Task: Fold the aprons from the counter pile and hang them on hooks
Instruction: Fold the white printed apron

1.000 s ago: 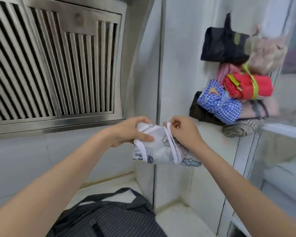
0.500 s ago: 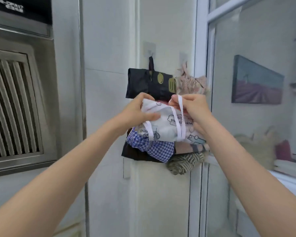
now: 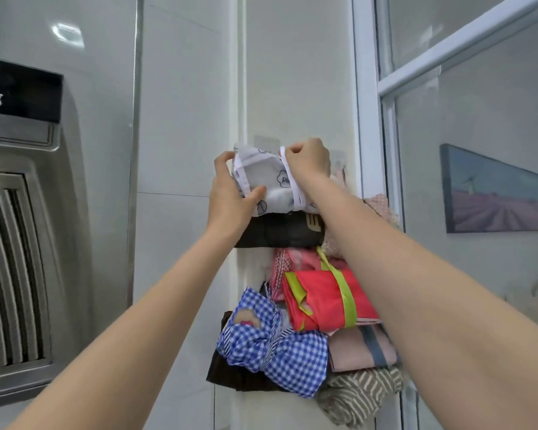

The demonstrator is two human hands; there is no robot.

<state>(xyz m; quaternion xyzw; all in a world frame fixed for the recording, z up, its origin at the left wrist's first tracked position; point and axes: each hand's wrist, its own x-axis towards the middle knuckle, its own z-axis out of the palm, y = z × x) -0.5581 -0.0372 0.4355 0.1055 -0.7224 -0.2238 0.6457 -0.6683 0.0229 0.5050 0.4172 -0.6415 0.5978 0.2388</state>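
Note:
A folded white apron (image 3: 269,181) with a cartoon print and white straps is held high against the wall pillar, at the level of the adhesive hooks (image 3: 263,140). My left hand (image 3: 230,193) grips its left end, thumb across the front. My right hand (image 3: 308,161) pinches the white strap loop at the bundle's top right. Just below hangs a folded black apron (image 3: 280,231). Further down hang a red bundle with green straps (image 3: 323,301), a blue gingham one (image 3: 274,346), a pink one (image 3: 359,349) and a striped one (image 3: 357,395).
A steel range hood (image 3: 19,243) fills the left side. A white-framed glass partition (image 3: 385,88) stands right of the pillar, with a framed picture (image 3: 494,193) behind it. The counter is out of view.
Both hands have lifted the white apron from chest height up past the hanging bundles to the hooks. My view has swung up and right, away from the counter.

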